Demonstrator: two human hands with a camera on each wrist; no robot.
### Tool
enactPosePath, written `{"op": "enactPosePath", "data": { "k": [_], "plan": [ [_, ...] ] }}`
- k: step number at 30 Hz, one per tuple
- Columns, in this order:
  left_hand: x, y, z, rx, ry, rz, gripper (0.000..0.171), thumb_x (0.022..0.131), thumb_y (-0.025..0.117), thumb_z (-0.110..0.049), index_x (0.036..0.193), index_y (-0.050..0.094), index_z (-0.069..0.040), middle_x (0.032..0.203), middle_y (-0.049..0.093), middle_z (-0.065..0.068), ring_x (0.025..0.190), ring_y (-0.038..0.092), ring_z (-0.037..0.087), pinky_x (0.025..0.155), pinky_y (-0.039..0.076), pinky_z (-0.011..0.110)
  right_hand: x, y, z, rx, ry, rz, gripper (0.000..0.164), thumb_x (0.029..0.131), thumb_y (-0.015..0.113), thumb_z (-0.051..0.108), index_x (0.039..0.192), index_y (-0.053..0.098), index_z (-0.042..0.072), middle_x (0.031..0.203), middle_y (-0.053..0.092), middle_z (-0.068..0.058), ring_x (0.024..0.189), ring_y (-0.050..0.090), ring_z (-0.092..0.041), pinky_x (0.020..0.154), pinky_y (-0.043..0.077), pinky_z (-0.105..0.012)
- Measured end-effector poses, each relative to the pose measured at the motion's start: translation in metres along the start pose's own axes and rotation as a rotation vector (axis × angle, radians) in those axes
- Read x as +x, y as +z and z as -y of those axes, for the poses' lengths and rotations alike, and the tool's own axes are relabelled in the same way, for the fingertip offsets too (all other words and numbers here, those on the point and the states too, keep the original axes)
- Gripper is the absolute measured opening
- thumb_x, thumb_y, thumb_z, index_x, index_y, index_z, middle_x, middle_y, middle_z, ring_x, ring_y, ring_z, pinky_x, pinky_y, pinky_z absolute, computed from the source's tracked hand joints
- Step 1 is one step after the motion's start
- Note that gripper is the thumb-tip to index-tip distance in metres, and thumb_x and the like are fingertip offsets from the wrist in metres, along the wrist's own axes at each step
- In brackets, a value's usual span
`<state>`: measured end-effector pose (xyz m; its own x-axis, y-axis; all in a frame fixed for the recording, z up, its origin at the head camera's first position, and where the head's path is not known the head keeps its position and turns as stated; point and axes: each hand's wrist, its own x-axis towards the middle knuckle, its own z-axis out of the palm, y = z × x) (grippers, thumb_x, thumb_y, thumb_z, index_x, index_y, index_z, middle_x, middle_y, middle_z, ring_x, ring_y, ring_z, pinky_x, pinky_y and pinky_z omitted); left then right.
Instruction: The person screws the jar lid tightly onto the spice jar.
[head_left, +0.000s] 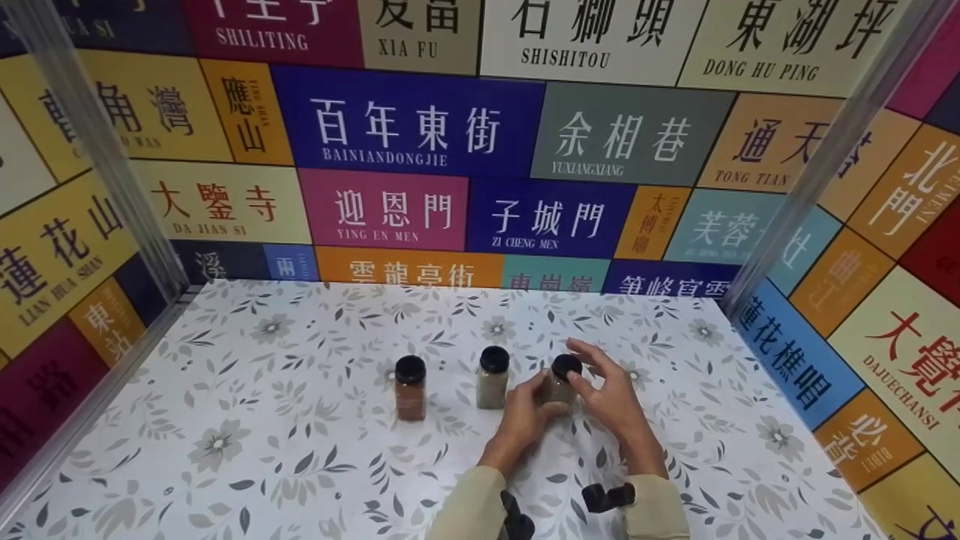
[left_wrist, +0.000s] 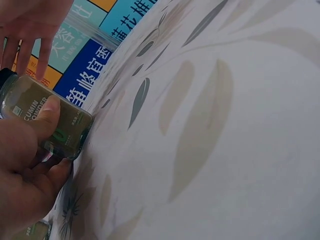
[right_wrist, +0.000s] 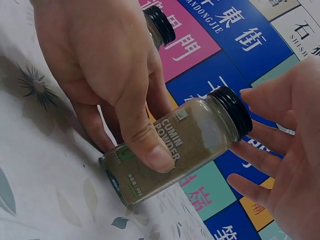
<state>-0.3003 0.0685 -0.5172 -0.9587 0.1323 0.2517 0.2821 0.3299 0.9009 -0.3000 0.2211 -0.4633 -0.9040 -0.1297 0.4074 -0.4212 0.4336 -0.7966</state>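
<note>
My left hand [head_left: 525, 412] grips a glass jar of cumin powder [right_wrist: 175, 150] round its body, the thumb lying across the printed label. The jar has a black screw cap [right_wrist: 230, 114] and brownish powder inside. In the right wrist view it appears tilted, its base close to the tabletop. My right hand [head_left: 616, 397] is beside the cap with fingers spread and fairly straight, the thumb tip right at the cap's edge. Left of my hands stands a similar jar of pale greenish powder [head_left: 491, 388]. Farther left is a jar of reddish-brown powder [head_left: 410, 397], also black-capped.
The white tabletop [head_left: 300, 465] has a grey leaf and flower print. Behind it rises a wall of coloured name panels [head_left: 409, 120]. Clear upright strips [head_left: 817, 161] mark the corners at both sides. Black wrist straps [head_left: 609, 496] sit on the pale sleeves [head_left: 469, 510].
</note>
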Motion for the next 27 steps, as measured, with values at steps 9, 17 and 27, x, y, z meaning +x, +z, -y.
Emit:
{"op": "enactPosePath", "data": {
  "k": [9, 17, 27],
  "plan": [
    [-0.0010, 0.0008, 0.0017, -0.013, 0.013, -0.010, 0.061, 0.082, 0.080, -0.015, 0.138, 0.058, 0.001, 0.133, 0.065, 0.019, 0.125, 0.062, 0.029, 0.108, 0.051, 0.038, -0.0008, 0.0024, -0.0013, -0.052, 0.045, -0.016, 0.050, 0.087, 0.075, 0.008, 0.135, 0.061, 0.006, 0.132, 0.066, -0.016, 0.124, 0.061, -0.036, 0.107, 0.047, -0.057],
    [-0.0002, 0.0003, 0.0014, -0.026, 0.006, -0.010, 0.061, 0.082, 0.081, -0.014, 0.137, 0.059, 0.000, 0.133, 0.066, 0.018, 0.124, 0.063, 0.028, 0.106, 0.052, 0.036, 0.0019, 0.0037, -0.0011, -0.113, 0.109, -0.032, 0.056, 0.085, 0.080, 0.024, 0.135, 0.060, 0.007, 0.127, 0.062, -0.014, 0.121, 0.062, -0.034, 0.105, 0.049, -0.055],
    [0.0000, -0.0013, -0.0001, -0.017, 0.000, 0.008, 0.061, 0.085, 0.079, -0.015, 0.139, 0.056, 0.001, 0.132, 0.066, 0.018, 0.126, 0.062, 0.029, 0.109, 0.050, 0.041, 0.0006, 0.0010, 0.0024, -0.039, 0.031, -0.027, 0.040, 0.093, 0.070, 0.012, 0.132, 0.064, 0.008, 0.133, 0.065, -0.013, 0.125, 0.060, -0.035, 0.104, 0.047, -0.060]
  ]
}}
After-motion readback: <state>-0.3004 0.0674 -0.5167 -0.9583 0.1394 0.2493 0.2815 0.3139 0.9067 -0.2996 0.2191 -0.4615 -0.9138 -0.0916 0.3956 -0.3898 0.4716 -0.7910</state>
